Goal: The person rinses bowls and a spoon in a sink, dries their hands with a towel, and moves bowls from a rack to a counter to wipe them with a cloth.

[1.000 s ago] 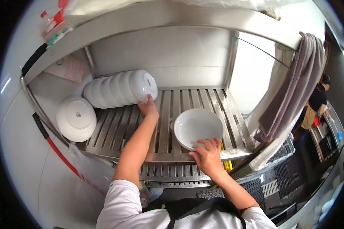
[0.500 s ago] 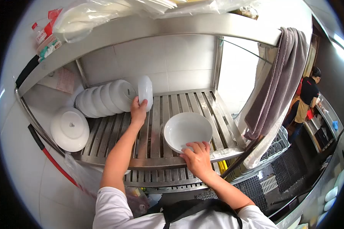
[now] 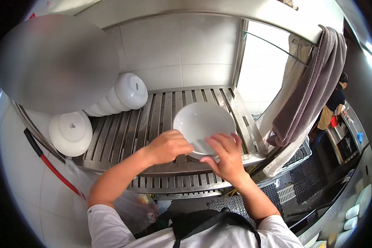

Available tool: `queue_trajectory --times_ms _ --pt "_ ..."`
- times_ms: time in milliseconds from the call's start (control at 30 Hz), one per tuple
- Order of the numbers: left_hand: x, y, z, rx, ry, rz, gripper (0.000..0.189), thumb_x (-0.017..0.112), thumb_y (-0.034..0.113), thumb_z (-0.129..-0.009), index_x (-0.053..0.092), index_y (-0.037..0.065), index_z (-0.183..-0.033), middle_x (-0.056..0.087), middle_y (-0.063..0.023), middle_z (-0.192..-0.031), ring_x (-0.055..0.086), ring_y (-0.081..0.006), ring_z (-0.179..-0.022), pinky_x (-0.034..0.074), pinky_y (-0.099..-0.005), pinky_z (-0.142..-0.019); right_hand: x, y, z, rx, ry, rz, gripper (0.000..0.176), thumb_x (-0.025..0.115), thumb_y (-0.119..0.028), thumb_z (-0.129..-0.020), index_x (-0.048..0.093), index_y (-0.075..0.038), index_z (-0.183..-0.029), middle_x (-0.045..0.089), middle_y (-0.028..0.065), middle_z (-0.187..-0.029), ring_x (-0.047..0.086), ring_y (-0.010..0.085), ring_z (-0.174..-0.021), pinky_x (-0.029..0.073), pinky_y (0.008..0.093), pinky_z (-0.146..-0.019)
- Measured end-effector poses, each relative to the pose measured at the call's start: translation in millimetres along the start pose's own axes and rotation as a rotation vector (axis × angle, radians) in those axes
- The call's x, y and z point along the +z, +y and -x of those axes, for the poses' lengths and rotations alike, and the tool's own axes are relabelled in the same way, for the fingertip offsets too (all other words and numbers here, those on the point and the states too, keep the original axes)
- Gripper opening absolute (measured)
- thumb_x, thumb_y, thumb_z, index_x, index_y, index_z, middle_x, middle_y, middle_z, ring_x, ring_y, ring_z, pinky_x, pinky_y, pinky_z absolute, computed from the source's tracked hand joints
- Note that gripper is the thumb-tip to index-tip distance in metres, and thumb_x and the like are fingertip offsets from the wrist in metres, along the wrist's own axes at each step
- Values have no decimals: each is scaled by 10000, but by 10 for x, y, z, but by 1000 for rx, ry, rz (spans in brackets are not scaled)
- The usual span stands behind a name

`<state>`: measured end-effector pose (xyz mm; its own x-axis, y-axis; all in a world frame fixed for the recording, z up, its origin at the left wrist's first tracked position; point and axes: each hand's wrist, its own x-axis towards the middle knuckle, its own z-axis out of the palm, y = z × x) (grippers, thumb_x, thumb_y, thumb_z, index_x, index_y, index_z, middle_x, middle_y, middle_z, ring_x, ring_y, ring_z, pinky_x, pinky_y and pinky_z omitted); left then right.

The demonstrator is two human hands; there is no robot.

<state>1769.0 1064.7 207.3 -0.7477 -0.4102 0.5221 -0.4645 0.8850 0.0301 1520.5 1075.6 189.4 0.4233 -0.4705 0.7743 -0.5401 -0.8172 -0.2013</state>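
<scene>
1. White bowl (image 3: 200,122), the landmark of this view: mouth upward, above the front part of the slatted steel shelf (image 3: 156,120). Whether its foot touches the slats is hidden.

2. Right hand (image 3: 226,156), at the bowl's near right: fingers reach over the rim to the inside, the thumb lies outside, and the rim appears pinched between them. For a sound hold, the thumb should press directly opposite the fingers, so that the smooth wall does not roll.

3. Left hand (image 3: 168,146), at the bowl's near left: fingers curled and pressed together at the rim; whether they pinch it cannot be told. A matching grip here would probably share the weight, whereas a one-sided hold invites tipping.

4. Row of white bowls (image 3: 130,91), beyond and to the left of the bowl: set on edge, the end one showing its marked base, the others partly obscured by a blur. Sideways movement is best kept slow here, since rim against base could chip.

5. White dish (image 3: 70,134), farther left of the bowl: propped on edge, marked underside outward; best not jostled.

6. Grey towel (image 3: 306,93), to the right of and above the bowl: hanging in folds; the right arm should pass clear of it.
</scene>
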Motion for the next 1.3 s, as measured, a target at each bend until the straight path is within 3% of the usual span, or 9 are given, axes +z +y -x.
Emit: queue_trajectory --times_ms 233,533,633,667,767,833,933,1067,1300 --pt "110 -12 -43 -18 -13 2 100 633 65 -749 642 82 -847 623 -23 -719 607 -226 -729 471 -357 -712 162 115 120 -47 -54 27 235 766 -276 -725 642 -104 -827 614 30 -860 592 245 -935 395 522 -938" --pt "136 -112 54 -59 -70 35 129 674 98 -753 664 80 -880 664 -23 -811 630 -236 -825 476 -351 -771 290 109 121 -8 -50 -39 215 748 -269 -760 632 -92 -799 600 39 -767 579 257 -810 399 438 -813" --pt "-10 -168 34 -110 228 53 284 747 140 -745 669 83 -1012 677 -76 -1002 623 -269 -985 481 -370 -846 300 130 145 -2 -63 -47 218 747 -276 -760 640 -92 -809 605 43 -767 582 260 -805 399 431 -805" --pt "17 -263 158 -395 432 195 444 795 174 -743 627 66 -1140 628 -121 -1182 586 -294 -1097 464 -397 -922 302 137 147 -7 -56 -48 218 746 -278 -762 643 -93 -812 606 44 -767 582 262 -803 400 430 -805" --pt "142 -1103 422 -984 1397 467 490 731 134 -858 485 -3 -1259 549 -164 -1272 553 -234 -1132 440 -373 -968 322 122 156 -9 -38 -52 217 743 -283 -769 648 -95 -819 604 45 -762 581 265 -794 399 426 -801" --pt "88 -1452 601 -1232 1580 578 500 712 147 -884 456 -52 -1264 541 -171 -1294 552 -251 -1151 430 -362 -980 318 126 155 -11 -36 -48 214 739 -284 -775 650 -95 -823 597 42 -752 577 264 -783 398 422 -794" --pt "158 -1819 808 -1353 1597 691 526 712 157 -886 440 -91 -1260 545 -173 -1301 553 -265 -1158 430 -362 -989 288 117 145 2 -72 -28 213 734 -288 -781 652 -98 -830 586 37 -742 573 259 -772 395 420 -787" --pt "305 -2015 752 -1189 1761 518 494 729 125 -867 476 -80 -1238 573 -154 -1273 564 -271 -1139 438 -388 -994 227 87 88 -1 -121 -20 211 736 -291 -781 650 -106 -833 576 33 -746 570 250 -764 391 423 -787" --pt "394 -2172 814 -1037 1629 516 445 708 73 -871 495 -21 -1250 584 -144 -1248 564 -260 -1100 439 -390 -972 260 92 138 20 -110 -3 201 740 -277 -780 623 -115 -805 560 43 -757 575 256 -797 415 475 -803"
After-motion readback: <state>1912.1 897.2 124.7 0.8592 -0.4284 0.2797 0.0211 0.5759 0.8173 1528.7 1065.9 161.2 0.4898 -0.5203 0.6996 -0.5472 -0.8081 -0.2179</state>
